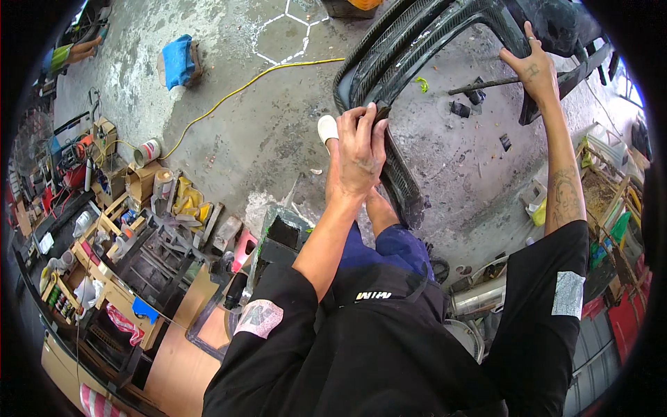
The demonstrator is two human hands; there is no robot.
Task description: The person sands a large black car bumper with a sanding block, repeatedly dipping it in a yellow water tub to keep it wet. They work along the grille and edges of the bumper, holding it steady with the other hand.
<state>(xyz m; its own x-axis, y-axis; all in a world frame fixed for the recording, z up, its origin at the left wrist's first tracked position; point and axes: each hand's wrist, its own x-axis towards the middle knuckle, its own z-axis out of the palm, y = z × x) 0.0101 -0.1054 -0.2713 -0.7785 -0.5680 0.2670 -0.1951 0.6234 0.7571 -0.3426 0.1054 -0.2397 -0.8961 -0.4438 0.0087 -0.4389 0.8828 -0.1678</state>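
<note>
A large black car body part (431, 52) with a woven carbon-fibre look fills the upper right. It has long curved slats and a narrow end reaching down toward my legs. My left hand (360, 149) is closed against its near edge, with a small dark flat piece (382, 113) pinched between thumb and fingers; its kind is unclear. My right hand (536, 69) grips another edge farther right, thumb and index finger on either side of it. The other right fingers are partly hidden. A thin dark rod (484, 85) runs beneath the part, beside my right hand.
Yellow cable (240, 90) crosses the stained concrete floor (292, 111). A blue-covered block (179, 62) sits at the upper left. Cluttered wooden shelving (104, 257) with cans and tools lines the left. Dark scraps (460, 109) lie under the part; a wooden rack (604, 187) stands right.
</note>
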